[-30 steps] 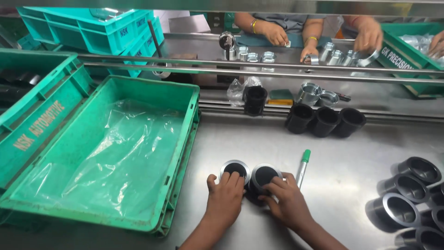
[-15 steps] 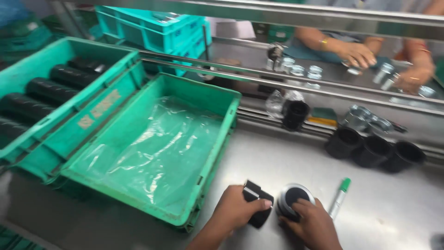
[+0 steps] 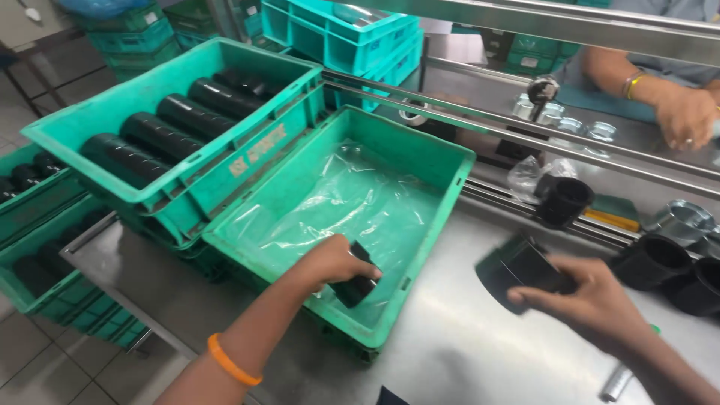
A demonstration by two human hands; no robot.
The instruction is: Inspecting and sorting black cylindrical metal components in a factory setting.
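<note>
My left hand (image 3: pixel 330 264) grips a short black cylindrical sleeve (image 3: pixel 357 288) and holds it low inside the green crate (image 3: pixel 439 150), near its front right corner, over a clear plastic liner (image 3: pixel 337 206). My right hand (image 3: pixel 600 304) hovers above the steel table (image 3: pixel 465 352) to the right of the crate and holds a second black sleeve (image 3: pixel 525 270), blurred by motion.
A second green crate (image 3: pixel 187 191) of long black tubes sits stacked at the left. More black sleeves (image 3: pixel 660 262) and metal rings (image 3: pixel 686 217) lie at the right. Beyond a steel rail (image 3: pixel 525 120), another person's hand (image 3: pixel 686 116) works with metal rings. Teal crates (image 3: pixel 345 30) stand behind.
Both hands lifted the two black sleeves off the table. My left hand carried its sleeve left into the green crate; my right hand rose and moved right with the other.
</note>
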